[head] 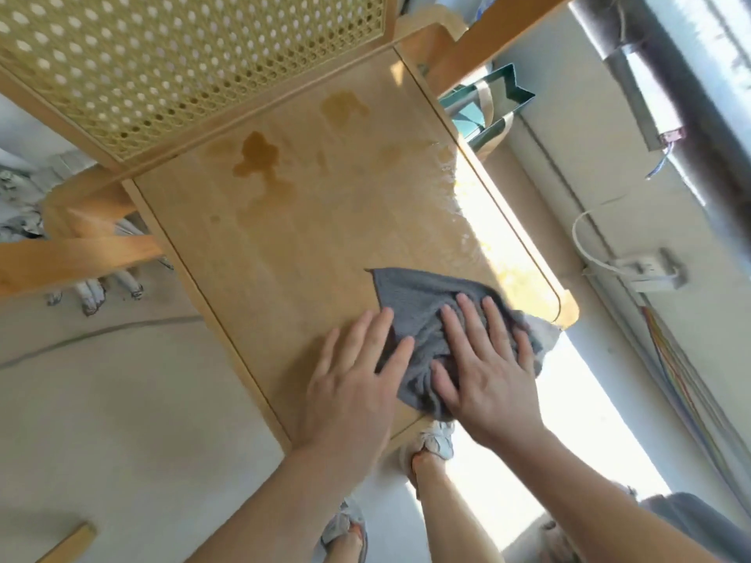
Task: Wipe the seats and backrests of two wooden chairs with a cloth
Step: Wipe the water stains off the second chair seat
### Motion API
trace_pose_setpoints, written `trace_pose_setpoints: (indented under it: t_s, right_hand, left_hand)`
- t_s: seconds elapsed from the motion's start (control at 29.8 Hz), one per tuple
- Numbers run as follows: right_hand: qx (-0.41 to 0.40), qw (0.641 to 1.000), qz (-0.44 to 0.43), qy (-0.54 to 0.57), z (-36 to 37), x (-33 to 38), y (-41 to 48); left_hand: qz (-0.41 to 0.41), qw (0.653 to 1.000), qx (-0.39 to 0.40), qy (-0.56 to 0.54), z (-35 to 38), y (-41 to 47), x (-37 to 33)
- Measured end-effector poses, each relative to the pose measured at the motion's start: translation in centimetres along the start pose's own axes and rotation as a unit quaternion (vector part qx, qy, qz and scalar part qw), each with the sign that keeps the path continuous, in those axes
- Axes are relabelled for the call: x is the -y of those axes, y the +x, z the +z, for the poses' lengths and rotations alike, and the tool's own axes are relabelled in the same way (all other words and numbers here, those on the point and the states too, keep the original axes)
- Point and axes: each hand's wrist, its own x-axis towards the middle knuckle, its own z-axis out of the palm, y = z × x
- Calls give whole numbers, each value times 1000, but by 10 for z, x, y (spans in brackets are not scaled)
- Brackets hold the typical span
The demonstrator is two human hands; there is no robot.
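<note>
A wooden chair fills the view, its pale seat (292, 237) marked with brown wet stains near the back. Its woven cane backrest (170, 63) rises at the top left. A grey cloth (422, 314) lies crumpled on the seat's front right corner. My right hand (483, 371) presses flat on the cloth with fingers spread. My left hand (353, 379) lies flat beside it, fingertips on the cloth's left edge and palm on the bare seat.
A teal paper bag (483, 103) stands behind the chair's right side. A white power strip (646, 270) and coloured wires (674, 371) lie along the wall on the right. Wooden armrests (77, 253) stick out left. My sneakers (435, 440) stand under the seat's front edge.
</note>
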Motion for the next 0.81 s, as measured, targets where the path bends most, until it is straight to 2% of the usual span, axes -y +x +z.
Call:
trace_pose_setpoints:
  t_s: [0.07,0.13,0.27,0.4,0.5,0.57,0.64,0.81]
  right_hand:
    - [1,999,34,-4,-8,-24,22]
    - [-11,999,45,11,-18,-38,52]
    - [-43,995,65,59,-42,-39,113]
    - [-48,988,106,103,-29,-13,83]
    - [38,997,43,44,-24,-20,29]
    - [87,996,0,13,-35,-39,38]
    - [85,996,-17,1,-47,-46,75]
    - [25,997,-39,56,-77,-19,198]
  left_hand:
    - [34,999,32,24,2,20,-13]
    - [32,998,38,48,0,41,-19]
    - [-9,997,-2,76,-17,80,-25]
    - [-23,997,-10,79,-31,92,-17]
    - [-1,996,29,87,-41,90,-23]
    - [-8,995,45,84,-46,92,-28]
    - [-38,996,45,67,-51,97,-24]
    - [-97,994,11,55,-66,107,-6]
